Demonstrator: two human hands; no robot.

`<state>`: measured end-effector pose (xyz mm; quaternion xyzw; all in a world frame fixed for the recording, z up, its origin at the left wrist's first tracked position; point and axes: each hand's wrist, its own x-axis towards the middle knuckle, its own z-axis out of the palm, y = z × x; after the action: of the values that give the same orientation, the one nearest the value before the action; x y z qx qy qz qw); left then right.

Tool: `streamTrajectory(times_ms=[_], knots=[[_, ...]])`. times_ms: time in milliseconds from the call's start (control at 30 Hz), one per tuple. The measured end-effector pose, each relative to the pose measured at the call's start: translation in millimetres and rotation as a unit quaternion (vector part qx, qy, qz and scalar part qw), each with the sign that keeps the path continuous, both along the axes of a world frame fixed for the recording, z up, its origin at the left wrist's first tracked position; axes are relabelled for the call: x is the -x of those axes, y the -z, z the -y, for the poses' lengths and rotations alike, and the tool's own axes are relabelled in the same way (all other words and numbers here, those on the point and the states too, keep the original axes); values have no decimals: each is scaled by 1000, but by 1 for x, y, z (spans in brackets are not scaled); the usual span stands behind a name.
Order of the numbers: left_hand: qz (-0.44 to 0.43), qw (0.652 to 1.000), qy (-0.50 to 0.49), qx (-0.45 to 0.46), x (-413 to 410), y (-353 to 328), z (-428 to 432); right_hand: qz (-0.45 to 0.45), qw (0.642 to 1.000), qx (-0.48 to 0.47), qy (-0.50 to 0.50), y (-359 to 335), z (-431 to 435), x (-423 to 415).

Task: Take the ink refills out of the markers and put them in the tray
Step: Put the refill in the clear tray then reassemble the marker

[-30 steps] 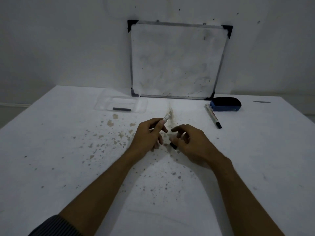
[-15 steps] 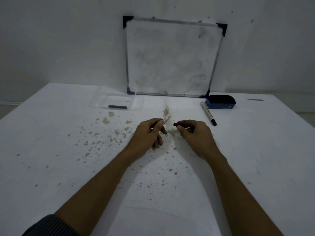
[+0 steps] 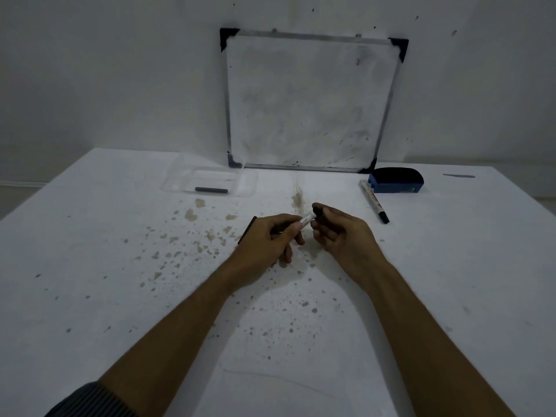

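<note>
My left hand grips a white marker barrel, whose open end points up and right; a dark end sticks out behind the hand at the left. My right hand pinches a small black end piece right at the barrel's open end. A clear plastic tray sits at the back left with one dark grey ink refill lying in it. A second marker with a black cap lies on the table at the back right.
A whiteboard leans against the wall at the back. A blue eraser rests beside the second marker. Brown stains spot the white table. A thin dark strip lies at the far right.
My right hand has brought the black end piece from a short gap away up to the open end of the barrel. My left hand has kept its grip on the barrel.
</note>
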<state>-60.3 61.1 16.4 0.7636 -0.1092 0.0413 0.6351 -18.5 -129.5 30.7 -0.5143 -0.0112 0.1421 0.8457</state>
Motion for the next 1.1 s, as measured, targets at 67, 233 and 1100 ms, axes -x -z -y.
streamTrajectory(times_ms=[67,233,1100], knots=[[-5,1000,3,11,0,1,0,-8,1000,-2,0,0,1,-2],[5,1000,7,-10,-2,5,-1,81,991,106,16,1,4,-1],[-17,999,38,3,0,6,-8,218,964,147,-25,12,1,3]])
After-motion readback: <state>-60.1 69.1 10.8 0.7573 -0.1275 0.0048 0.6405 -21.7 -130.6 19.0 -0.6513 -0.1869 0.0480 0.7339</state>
